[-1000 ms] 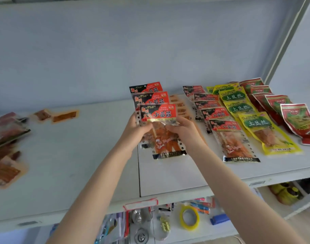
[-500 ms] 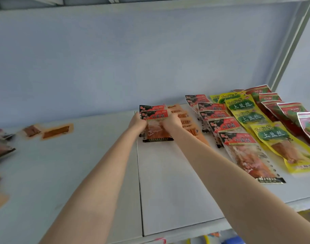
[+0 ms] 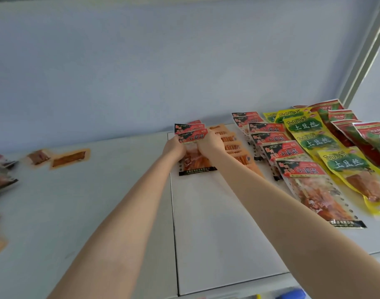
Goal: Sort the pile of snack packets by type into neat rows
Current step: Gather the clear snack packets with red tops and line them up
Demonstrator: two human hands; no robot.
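My left hand (image 3: 174, 147) and my right hand (image 3: 210, 144) both hold a small stack of red-and-black snack packets (image 3: 195, 162) by its upper part. The stack lies on the white shelf (image 3: 217, 223) near the back wall. To its right run sorted rows: small orange packets (image 3: 233, 145), red-and-black packets (image 3: 277, 152), yellow packets (image 3: 318, 143) and red-and-green packets (image 3: 357, 130). My right forearm crosses over the front of the orange row.
Two small orange packets (image 3: 38, 157) (image 3: 70, 157) lie apart at the back left. Loose mixed packets (image 3: 1, 182) sit at the far left edge. A seam (image 3: 174, 234) divides the shelf boards. A grey upright post (image 3: 366, 61) stands at the back right.
Both hands carried the red-and-black packets from in front of me toward the back of the shelf and lowered them onto it, left of the orange row.
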